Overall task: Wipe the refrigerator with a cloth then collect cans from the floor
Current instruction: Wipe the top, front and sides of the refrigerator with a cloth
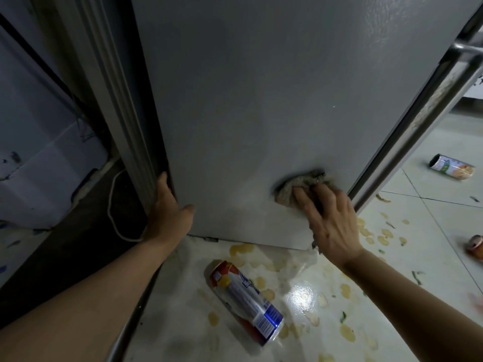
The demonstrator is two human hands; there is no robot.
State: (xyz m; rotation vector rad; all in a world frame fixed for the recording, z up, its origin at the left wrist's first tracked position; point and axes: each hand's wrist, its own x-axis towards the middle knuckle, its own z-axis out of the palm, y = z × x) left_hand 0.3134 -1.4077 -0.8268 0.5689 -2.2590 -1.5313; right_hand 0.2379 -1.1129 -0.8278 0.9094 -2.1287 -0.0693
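Head view, looking down: the grey refrigerator door (248,113) fills the centre and upper part of the frame, and I press a beige cloth (295,188) flat against its lower right area. My right hand (332,220) lies spread over the cloth, fingers splayed and palm toward the door, pinning it there rather than closing around it; the forearm runs off to the lower right corner. My left hand (170,207) grips the door's left edge low down, thumb on the front face, the other fingers wrapped behind the edge, arm stretching from the lower left corner.

On the white tiled floor (431,205), three cans lie on their sides. The nearest can (244,301), bottom centre, is silver, red and blue with a barcode near its end; its print is too blurred to read. A second can (450,170), white with green and orange, lies at the right edge; an orange can (475,250) is cut off by the frame below it. Yellowish spill patches (347,333) and scraps dot the tiles. A white cable (115,205) curls in the dark gap to the door's left
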